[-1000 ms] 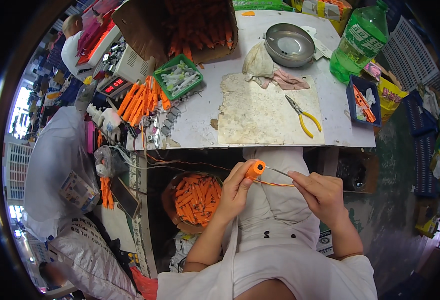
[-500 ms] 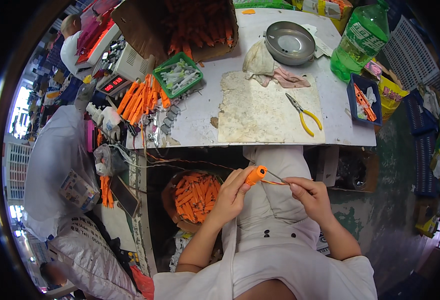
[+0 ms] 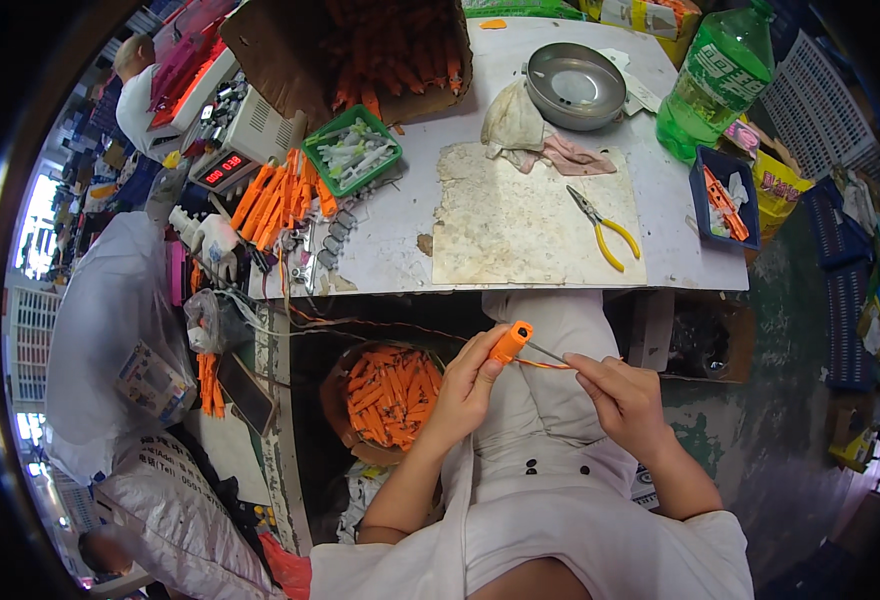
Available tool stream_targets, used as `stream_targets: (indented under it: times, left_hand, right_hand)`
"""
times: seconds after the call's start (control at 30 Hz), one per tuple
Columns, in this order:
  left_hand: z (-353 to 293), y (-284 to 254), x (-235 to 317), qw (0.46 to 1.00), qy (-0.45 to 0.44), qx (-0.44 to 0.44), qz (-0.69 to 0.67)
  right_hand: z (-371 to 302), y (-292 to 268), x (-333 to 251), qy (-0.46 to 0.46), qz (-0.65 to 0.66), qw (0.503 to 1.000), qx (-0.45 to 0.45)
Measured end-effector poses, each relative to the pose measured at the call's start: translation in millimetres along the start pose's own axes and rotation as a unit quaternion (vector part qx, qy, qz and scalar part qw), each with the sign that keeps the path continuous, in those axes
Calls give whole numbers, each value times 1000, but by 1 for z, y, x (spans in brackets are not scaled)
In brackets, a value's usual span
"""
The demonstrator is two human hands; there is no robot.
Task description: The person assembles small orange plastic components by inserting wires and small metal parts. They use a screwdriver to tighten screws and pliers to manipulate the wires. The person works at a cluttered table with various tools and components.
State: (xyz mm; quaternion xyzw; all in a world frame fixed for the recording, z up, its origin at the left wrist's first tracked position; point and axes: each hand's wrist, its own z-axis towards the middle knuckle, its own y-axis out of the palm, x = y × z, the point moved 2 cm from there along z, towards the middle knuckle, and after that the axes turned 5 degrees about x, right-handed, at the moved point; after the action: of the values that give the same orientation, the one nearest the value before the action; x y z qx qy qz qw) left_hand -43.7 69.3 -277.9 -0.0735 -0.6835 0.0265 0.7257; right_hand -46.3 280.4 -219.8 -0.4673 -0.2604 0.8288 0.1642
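Over my lap, my left hand is closed round an orange plastic casing, its end with a dark opening pointing up. My right hand pinches a thin grey metal rod, whose far tip reaches the casing. Whether the rod is a screwdriver shaft or another tool I cannot tell. Reddish and yellow wires run just below the rod from the casing toward my right fingers. Left of my lap, a container of similar orange casings stands below the table edge.
On the white table lie yellow-handled pliers, a metal bowl, cloths and a green basket of clear parts. A green bottle and a blue bin stand right. Loose wires cross under the table edge.
The casing in my left hand has shifted slightly up and left and tilted a little. My right hand's fingers have turned slightly, still on the rod.
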Motion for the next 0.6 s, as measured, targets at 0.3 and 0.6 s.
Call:
stream_targets:
  times: [0.3, 0.6]
  left_hand:
    - [8, -5, 24, 994, 52, -23, 99]
    - [-1, -2, -5, 991, -123, -5, -57]
  right_hand:
    - [-10, 2, 10, -68, -54, 996, 16]
    - [5, -9, 6, 181, 101, 973, -103]
